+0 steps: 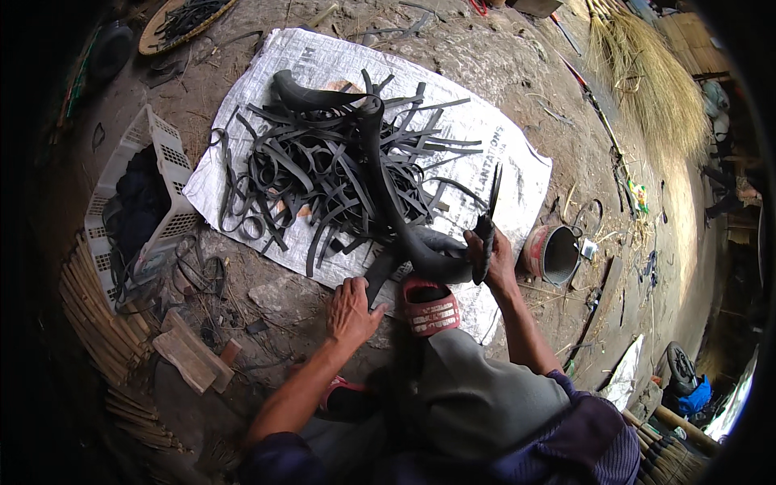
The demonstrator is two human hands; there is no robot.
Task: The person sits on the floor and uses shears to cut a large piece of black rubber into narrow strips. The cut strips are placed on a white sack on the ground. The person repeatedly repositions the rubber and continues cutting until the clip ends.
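A long black rubber inner tube (381, 182) winds over a heap of cut rubber strips (311, 166) on a white woven sack (513, 166). Its lower end bends round above my red sandal (432, 314). My left hand (352, 314) is closed on a flat black flap at that near end. In my right hand (497, 257) is a pair of scissors (491, 202), their dark handles wrapped and their blades pointing away from me. The scissors are beside the tube's right-hand bend. Whether they touch the rubber I cannot tell.
A white plastic crate (170, 218) with dark cloth stands at left, near bundled sticks (93, 315) and wooden blocks (187, 354). Right of the sack lies a bucket (558, 255). A round basket (182, 24) of strips is far left; straw brooms (647, 85) lie far right.
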